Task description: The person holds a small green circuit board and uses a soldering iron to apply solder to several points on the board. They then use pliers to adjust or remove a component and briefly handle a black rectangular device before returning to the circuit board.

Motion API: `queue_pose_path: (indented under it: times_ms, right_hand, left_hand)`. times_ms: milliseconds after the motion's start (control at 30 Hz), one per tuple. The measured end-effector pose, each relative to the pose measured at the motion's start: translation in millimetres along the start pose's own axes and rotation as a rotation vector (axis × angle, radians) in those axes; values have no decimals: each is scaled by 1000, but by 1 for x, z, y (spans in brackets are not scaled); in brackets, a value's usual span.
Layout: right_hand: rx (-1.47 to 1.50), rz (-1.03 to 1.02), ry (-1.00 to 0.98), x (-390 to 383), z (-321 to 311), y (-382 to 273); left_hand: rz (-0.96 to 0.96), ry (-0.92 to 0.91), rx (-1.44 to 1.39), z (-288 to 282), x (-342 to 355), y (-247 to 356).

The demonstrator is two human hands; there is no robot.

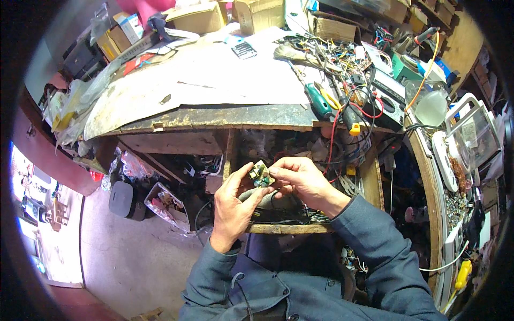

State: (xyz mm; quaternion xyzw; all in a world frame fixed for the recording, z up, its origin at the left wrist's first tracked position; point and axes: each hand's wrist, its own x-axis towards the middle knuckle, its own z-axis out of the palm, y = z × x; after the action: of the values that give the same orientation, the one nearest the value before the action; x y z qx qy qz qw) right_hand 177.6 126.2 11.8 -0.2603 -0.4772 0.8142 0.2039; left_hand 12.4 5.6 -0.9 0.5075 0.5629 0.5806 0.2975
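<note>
A small circuit board (261, 174) with a yellow block and dark and greenish parts on it is held up over the open drawer. My left hand (235, 200) grips its left and lower edges between thumb and fingers. From the right, my right hand (301, 181) pinches the board's other edge. The fingers partly cover the board, so its underside is hidden. Below both hands lies the wooden drawer (289, 229), with cables and loose parts inside.
White paper (214, 80) covers the workbench ahead. At its right lie a green screwdriver (318, 100), a multimeter (387, 99) with red and black leads, and a heap of wires and parts (342, 56). A box of scraps (168, 206) stands on the floor at left.
</note>
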Motion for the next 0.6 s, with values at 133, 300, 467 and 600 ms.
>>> queue_pose_path:
  times_ms: [133, 300, 467, 600]
  right_hand:
    - [-58, -2, -20, 0, 0, -1]
    - [-132, 2, -59, 0, -1, -3]
    - [-167, 18, -64, -2, -3, -5]
    - [-177, 24, -72, -1, -2, -4]
  left_hand:
    - [-81, -14, -137, 0, 1, 0]
    - [-89, -14, -143, -1, 0, 7]
    - [-97, -55, -116, -2, 1, 3]
    - [-109, -65, -73, -5, 0, 2]
